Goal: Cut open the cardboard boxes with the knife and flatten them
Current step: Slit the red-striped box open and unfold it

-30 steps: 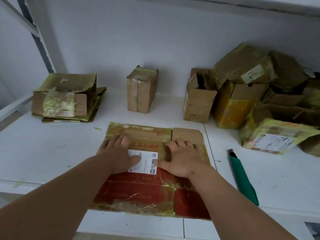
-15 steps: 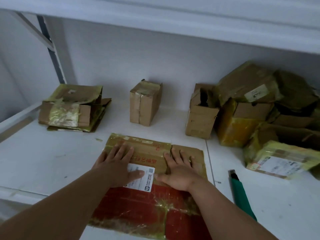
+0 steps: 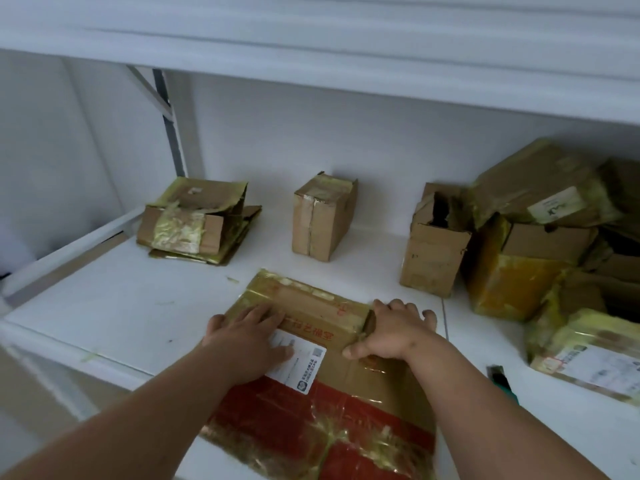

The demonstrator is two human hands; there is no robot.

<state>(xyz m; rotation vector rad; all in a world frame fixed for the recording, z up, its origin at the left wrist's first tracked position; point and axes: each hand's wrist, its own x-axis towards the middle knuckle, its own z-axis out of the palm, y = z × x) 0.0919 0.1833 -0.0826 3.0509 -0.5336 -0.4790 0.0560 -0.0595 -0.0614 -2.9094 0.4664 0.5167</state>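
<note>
Boxes: at far left a stack point(image 3: 197, 226) of flattened ones, how many I cannot tell. Next, one taped box point(image 3: 322, 216) stands upright, sealed. In front lies one flattened box point(image 3: 322, 403), red printed, with red characters too blurred to read and a white label point(image 3: 304, 365) bearing a QR code. The left hand point(image 3: 247, 339) presses flat on it, fingers straight. The right hand point(image 3: 393, 329) rests on its right flap, fingers spread, perhaps slightly curled over the edge. An open box point(image 3: 434, 244) stands right, then a pile point(image 3: 540, 237) of at least four. The knife point(image 3: 500, 379) lies on the shelf point(image 3: 104, 306), green-handled.
</note>
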